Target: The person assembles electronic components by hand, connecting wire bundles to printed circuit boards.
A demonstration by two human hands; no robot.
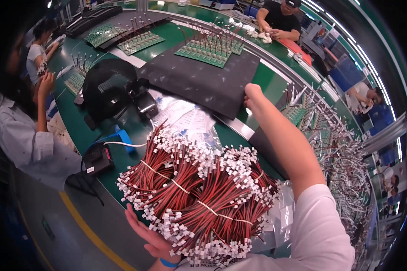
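Note:
My right hand (252, 96) is closed at the right edge of a flat black board (199, 83), its arm reaching out across the bench. On that board rests a green circuit board panel (202, 56) with thin wires standing up from it. Close in front of my body lies a heap of red and black wire bundles (221, 192) with white connectors at their ends, tied with pale bands. My left hand (149, 235) is against the near left side of this heap, fingers stretched out and partly covered by the wires. A blue band circles the left wrist.
A black round fan (111, 86) stands left of the board. Clear plastic bags (187, 117) with papers lie behind the bundles. More wired circuit boards (140, 43) sit farther back; tangled wires (339, 158) fill the right side. Co-workers sit at left and across the bench.

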